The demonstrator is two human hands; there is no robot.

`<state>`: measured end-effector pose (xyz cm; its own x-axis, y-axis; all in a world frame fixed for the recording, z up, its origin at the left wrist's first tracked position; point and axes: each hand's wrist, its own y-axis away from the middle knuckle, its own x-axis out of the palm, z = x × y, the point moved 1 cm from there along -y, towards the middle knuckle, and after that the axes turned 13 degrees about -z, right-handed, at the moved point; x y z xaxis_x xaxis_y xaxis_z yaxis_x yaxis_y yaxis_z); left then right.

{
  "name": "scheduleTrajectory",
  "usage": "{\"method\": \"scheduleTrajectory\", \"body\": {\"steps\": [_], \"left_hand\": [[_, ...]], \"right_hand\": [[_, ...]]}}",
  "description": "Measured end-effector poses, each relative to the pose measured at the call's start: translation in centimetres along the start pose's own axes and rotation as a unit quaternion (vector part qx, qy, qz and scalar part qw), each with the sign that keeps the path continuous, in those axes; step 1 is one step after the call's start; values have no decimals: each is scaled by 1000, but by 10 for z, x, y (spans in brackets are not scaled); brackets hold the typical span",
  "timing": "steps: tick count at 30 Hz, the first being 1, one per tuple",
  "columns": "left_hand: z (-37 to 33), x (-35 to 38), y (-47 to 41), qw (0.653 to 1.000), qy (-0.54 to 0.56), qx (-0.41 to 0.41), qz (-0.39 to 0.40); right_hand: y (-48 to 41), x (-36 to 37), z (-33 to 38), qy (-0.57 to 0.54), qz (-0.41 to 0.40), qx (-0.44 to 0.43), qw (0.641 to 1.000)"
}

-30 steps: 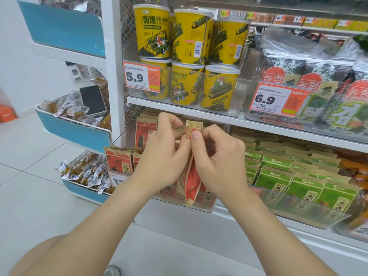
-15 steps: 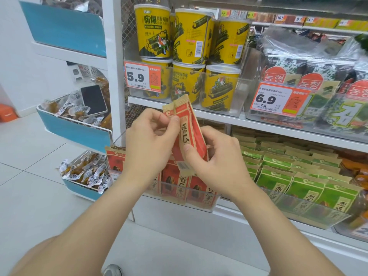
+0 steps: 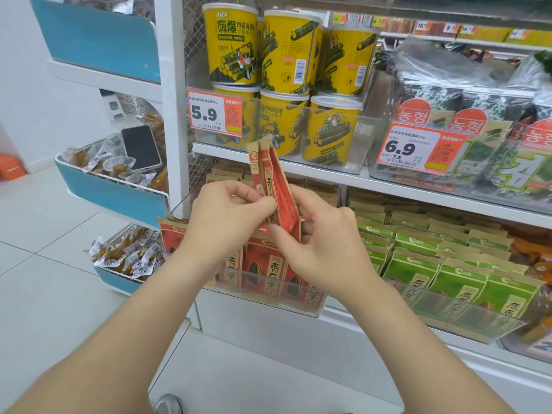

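Two red sunflower-seed packets [image 3: 276, 186] stand upright, pressed together, just above the clear bin [image 3: 298, 304] of matching packets on the lower shelf. The left hand [image 3: 227, 216] pinches them from the left. The right hand [image 3: 325, 246] grips their lower right side, thumb against the front. Green packets [image 3: 448, 264] sit to the right, and yellow seaweed canisters [image 3: 233, 49] stand on the shelf above.

Forearms [image 3: 140, 312], left grip [image 3: 227, 218], right grip [image 3: 327, 249] bare; grey shoe toe [image 3: 169, 405].
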<state>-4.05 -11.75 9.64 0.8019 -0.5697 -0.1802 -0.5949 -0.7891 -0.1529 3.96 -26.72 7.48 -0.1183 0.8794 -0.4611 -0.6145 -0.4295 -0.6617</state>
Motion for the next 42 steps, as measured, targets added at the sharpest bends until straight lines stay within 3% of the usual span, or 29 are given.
{"method": "scheduleTrajectory", "body": {"steps": [7, 10, 14, 16, 18, 21, 24, 27, 31, 34, 38, 42], "left_hand": [[-3, 0, 4, 987, -85, 133, -33], [-1, -3, -1, 988, -48, 149, -18], [2, -4, -6, 997, 28, 45, 49], [-1, -3, -3, 990, 102, -19, 92], [-4, -3, -3, 988, 132, -13, 85], [-2, -6, -8, 984, 165, -5, 68], [2, -7, -10, 986, 160, -8, 53], [2, -7, -11, 986, 158, 0, 61], [0, -8, -10, 981, 187, -4, 56], [-3, -8, -9, 970, 228, -4, 78], [-6, -7, -5, 951, 275, 9, 141], [-5, -4, 1, 962, 232, 29, 140]], "right_hand": [[1, 1, 6, -13, -18, 13, 1000], [1, -4, 12, -94, -50, 89, 990], [-3, -6, 17, -266, -84, 228, 933], [-5, -7, 20, -291, -89, 264, 915], [-6, -6, 19, -270, -105, 274, 917], [-5, -5, 15, -166, -168, 209, 949], [-4, -10, 14, 22, -225, 73, 971], [-2, -12, 13, 179, -153, -38, 971], [3, -4, 13, 197, -75, -84, 974], [4, -2, 16, 184, -96, -76, 975], [1, -5, 13, 96, -107, 33, 989], [2, -7, 12, 130, -127, 0, 983]]}}
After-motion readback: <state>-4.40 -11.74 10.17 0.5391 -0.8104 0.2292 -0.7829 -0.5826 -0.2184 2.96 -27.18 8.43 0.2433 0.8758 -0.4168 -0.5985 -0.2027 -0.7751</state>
